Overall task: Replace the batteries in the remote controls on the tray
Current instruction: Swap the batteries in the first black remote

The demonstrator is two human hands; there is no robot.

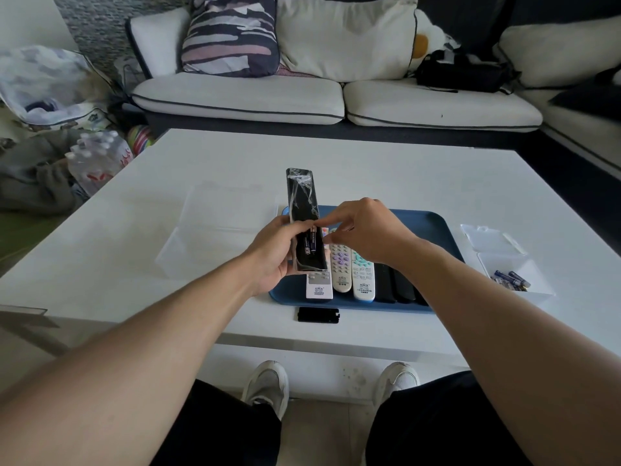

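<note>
My left hand (274, 253) holds a long black remote (301, 196) wrapped in clear plastic, back side up, above the blue tray (433, 223). Its battery bay is open and two batteries (310, 244) lie inside. My right hand (366, 232) pinches at the top end of those batteries with its fingertips. The black battery cover (318, 314) lies on the table in front of the tray. On the tray lie several remotes: a white one (319, 287), two with coloured buttons (340, 269) (363, 280) and black ones (396, 287).
A clear open box (515, 277) at the right holds several blue batteries (510, 280), its lid (490, 238) behind it. A transparent container (215, 227) sits left of the tray. The white table (134, 264) fronts a sofa with cushions (336, 95). My shoes show below the table edge.
</note>
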